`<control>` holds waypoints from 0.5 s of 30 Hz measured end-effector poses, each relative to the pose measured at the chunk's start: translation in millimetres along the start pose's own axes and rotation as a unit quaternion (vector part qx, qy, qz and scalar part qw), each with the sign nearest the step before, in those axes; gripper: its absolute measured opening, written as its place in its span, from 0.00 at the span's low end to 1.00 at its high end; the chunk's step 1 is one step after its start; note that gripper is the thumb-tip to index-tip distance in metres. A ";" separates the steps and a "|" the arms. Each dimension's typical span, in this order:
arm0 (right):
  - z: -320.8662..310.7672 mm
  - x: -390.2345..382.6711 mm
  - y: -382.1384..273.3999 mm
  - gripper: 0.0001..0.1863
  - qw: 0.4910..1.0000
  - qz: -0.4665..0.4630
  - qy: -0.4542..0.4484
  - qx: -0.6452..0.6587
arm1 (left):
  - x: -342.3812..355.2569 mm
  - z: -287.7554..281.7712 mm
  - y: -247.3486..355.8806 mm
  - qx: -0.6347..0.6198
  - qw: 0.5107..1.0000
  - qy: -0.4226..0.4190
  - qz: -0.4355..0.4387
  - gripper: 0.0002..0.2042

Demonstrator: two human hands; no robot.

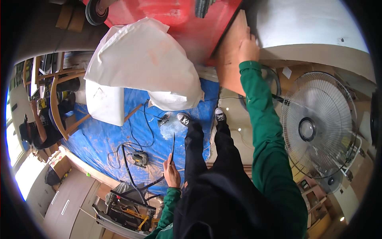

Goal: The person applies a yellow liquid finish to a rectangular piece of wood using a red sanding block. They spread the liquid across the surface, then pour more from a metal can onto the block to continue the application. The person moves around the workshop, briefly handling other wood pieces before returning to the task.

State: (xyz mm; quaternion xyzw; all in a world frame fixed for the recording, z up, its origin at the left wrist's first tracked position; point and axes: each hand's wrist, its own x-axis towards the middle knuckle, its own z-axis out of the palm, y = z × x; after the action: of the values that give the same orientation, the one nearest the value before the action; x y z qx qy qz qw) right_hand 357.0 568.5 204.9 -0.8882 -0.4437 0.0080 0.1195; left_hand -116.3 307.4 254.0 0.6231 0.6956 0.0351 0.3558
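My right hand [249, 48], on an outstretched arm, grips the edge of a flat reddish-brown wooden board [230, 59], which stands tilted between the red surface and the white rounded one. My left hand [171, 175] is low in front of me, closed on a thin, dark, slightly curved blade [174, 145]. It points away from me and is seen nearly edge-on, so I cannot tell its exact kind. A large white sheet [139, 59] is draped over something just left of the board, hiding what lies beneath.
A blue tarp [107, 147] covers the floor, with a power tool [140, 159] and loose cords on it. On the right stands a large fan [318, 123]. A folding workbench [123, 213] is at lower left. Another person [38, 127] works at far left behind a wooden frame [57, 107].
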 end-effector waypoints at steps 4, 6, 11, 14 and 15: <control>19.2 3.6 17.4 0.31 0.998 0.014 -0.055 -0.040 | 7.5 9.7 12.3 0.016 0.999 -0.039 -0.004 0.16; 29.7 22.0 16.8 0.27 0.992 0.034 -0.112 -0.041 | 9.7 22.5 16.3 -0.058 0.997 -0.052 -0.029 0.15; 37.2 21.5 7.1 0.23 0.993 0.009 -0.101 -0.062 | -2.6 36.7 43.8 -0.047 0.993 -0.102 -0.017 0.13; 13.6 -8.6 25.7 0.27 0.997 -0.019 -0.077 0.006 | -18.6 37.8 43.2 -0.050 0.994 -0.093 0.001 0.11; -2.2 -26.2 34.6 0.29 0.996 -0.032 -0.075 0.021 | -23.1 35.7 45.4 -0.057 0.995 -0.078 0.007 0.12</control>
State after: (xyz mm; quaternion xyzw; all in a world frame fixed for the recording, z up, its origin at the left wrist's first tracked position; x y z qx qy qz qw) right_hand 368.6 527.4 197.0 -0.8679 -0.4790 0.0798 0.1047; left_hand -59.5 282.8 260.1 0.6077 0.6580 0.0286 0.4437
